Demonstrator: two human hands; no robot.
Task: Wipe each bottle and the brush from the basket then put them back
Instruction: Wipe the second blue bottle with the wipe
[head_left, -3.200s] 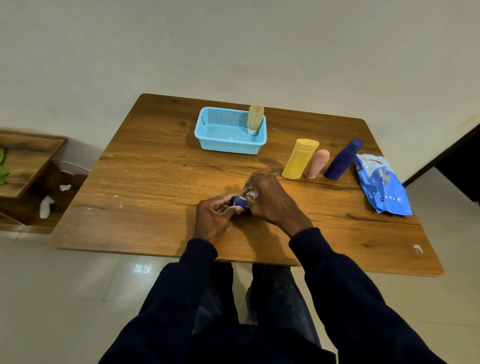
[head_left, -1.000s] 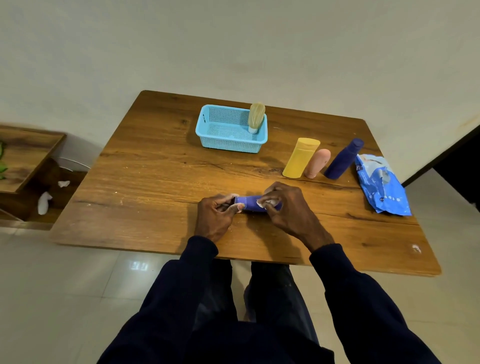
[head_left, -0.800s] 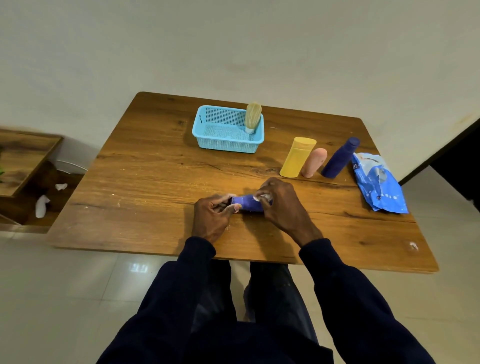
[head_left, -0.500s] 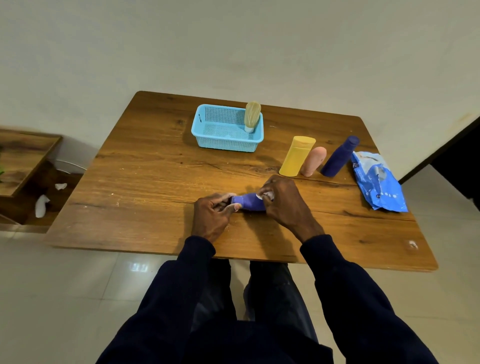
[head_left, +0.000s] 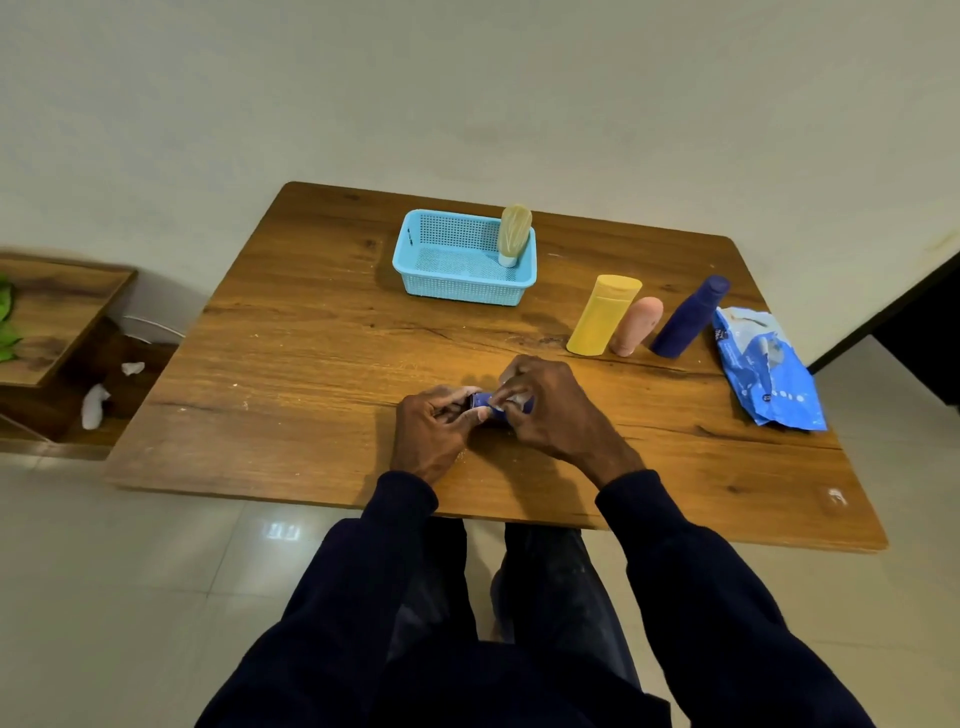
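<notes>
A plain cream wall (head_left: 467, 78) stood behind the wooden desk (head_left: 311, 364). Pale glossy floor tiles (head_left: 130, 597) caught a small bright reflection (head_left: 280, 531) below the desk's near edge. A low wooden shelf (head_left: 57, 306) stood off the left edge, with white scraps (head_left: 93, 405) on its lower level. A dark opening (head_left: 924, 338) showed beyond the right edge.

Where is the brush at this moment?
In the head view, the brush stands in the right end of the light-blue basket, at the far middle of the table, behind and to the left of the yellow bottle.
</notes>
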